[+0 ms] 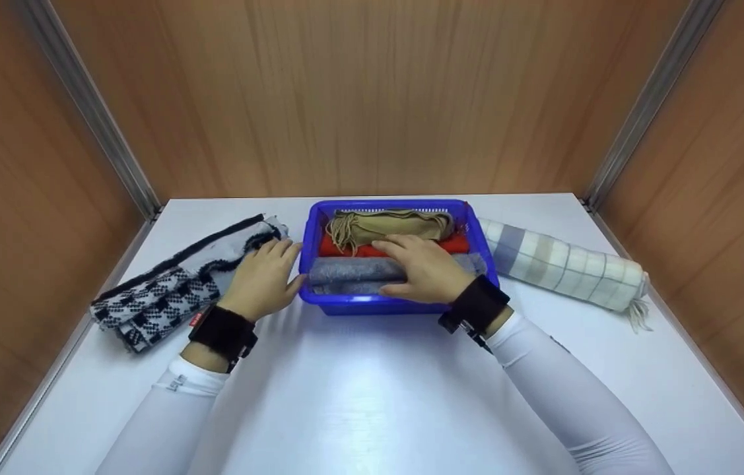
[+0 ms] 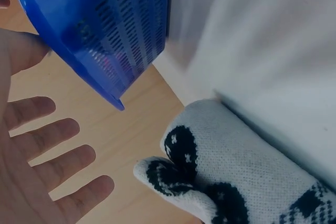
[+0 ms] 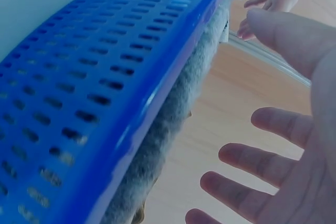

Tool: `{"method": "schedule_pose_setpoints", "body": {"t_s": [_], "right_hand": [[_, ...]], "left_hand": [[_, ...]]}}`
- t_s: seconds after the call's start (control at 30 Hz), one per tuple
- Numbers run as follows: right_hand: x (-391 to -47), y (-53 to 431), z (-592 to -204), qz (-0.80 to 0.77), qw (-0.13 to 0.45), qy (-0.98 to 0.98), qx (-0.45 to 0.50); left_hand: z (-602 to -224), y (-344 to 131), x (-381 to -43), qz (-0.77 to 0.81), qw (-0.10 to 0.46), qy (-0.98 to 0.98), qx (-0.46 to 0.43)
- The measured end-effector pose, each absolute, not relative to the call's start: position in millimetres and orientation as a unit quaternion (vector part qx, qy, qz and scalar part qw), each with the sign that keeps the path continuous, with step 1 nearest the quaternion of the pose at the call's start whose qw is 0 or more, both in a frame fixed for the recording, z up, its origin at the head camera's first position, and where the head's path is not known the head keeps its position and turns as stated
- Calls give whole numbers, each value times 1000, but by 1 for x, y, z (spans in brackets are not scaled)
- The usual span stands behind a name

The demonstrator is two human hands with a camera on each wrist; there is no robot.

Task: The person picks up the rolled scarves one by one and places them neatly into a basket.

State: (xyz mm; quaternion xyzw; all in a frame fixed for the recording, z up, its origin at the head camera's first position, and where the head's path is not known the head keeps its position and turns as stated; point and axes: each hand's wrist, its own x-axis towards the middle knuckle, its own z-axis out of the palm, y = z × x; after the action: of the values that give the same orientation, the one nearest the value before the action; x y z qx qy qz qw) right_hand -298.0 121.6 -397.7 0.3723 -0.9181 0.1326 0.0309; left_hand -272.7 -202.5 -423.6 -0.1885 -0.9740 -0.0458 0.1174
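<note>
A blue plastic basket [image 1: 345, 300] holds a grey rolled cloth [image 1: 353, 270] in front. Behind it, a tan scarf [image 1: 398, 226] with fringe lies over red cloth [image 1: 454, 244]. My left hand [image 1: 263, 280] is beside the basket's left rim with fingers spread. In the left wrist view, its thumb [image 2: 29, 51] appears at the rim; whether it touches is unclear. Over the grey cloth, my right hand [image 1: 431, 272] has its fingers extended and grips nothing. The right wrist view shows those fingers [image 3: 252, 161] apart, above the rim.
Left of the basket lies a folded black-and-white patterned knit [image 1: 160, 300], partly behind the left hand. To the right is a rolled cream plaid scarf [image 1: 563, 267] with a fringed end. Wooden panels [image 1: 372, 99] enclose the white table [image 1: 358, 396] at the back and sides.
</note>
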Motion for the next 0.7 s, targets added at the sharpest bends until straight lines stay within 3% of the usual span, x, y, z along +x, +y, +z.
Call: {"method": "schedule_pose_setpoints", "body": {"t_s": [0.7], "right_hand": [[-287, 98, -406, 138, 18, -911, 389]], "left_hand": [[-425, -246, -256, -45, 125, -979, -156]]}}
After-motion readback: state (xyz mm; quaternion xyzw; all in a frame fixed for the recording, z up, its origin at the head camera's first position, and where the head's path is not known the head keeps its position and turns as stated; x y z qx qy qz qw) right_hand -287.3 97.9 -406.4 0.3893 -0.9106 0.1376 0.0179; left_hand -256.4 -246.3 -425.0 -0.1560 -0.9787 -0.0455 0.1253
